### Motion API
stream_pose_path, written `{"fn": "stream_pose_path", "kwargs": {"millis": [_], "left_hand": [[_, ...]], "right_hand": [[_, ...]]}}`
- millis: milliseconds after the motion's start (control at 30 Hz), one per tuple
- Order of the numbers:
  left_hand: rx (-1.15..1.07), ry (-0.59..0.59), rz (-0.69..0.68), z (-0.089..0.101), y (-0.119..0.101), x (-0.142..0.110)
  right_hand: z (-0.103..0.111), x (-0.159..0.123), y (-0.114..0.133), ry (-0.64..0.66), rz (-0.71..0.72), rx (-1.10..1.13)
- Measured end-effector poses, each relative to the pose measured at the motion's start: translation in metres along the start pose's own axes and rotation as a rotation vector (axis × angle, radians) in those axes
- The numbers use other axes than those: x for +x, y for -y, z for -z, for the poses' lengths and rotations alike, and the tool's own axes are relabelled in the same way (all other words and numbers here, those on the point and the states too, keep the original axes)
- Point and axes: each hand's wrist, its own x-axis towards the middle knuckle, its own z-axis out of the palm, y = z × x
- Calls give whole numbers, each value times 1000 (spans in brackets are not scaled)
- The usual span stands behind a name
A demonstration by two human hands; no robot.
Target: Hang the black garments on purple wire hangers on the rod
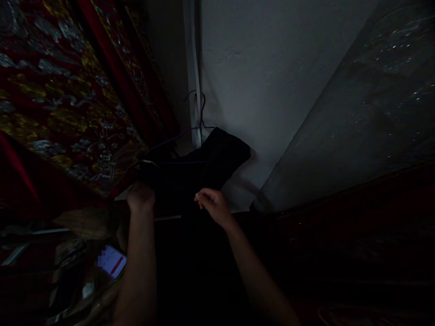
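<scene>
A black garment (pixel 222 151) hangs on a thin wire hanger (pixel 203 118), whose hook is at a pale vertical pipe or cable by the wall. My right hand (pixel 214 206) is in front of the garment's lower part, its fingers curled into a pinch on the dark cloth. At the garment's left side is my left hand (pixel 141 197), blurred, with its fingers lost in the dark. Whether it holds the cloth cannot be seen. Most of the garment's lower part blends into the shadow.
Red cloth with gold and silver ornament (pixel 68 90) hangs on the left. A pale wall (pixel 265 68) stands behind, with a shiny transparent sheet (pixel 374 104) at right. At lower left, a lit phone (pixel 113 262) lies among clutter.
</scene>
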Motion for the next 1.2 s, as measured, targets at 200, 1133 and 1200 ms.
{"fn": "stream_pose_path", "kwargs": {"millis": [200, 1133, 1200], "left_hand": [[27, 164, 148, -41, 25, -50], [1128, 838, -53, 23, -12, -7], [1122, 789, -44, 23, -23, 5]], "right_hand": [[19, 1, -8, -295, 77, -187], [86, 98, 7, -318, 76, -369], [100, 90, 14, -353, 126, -444]]}}
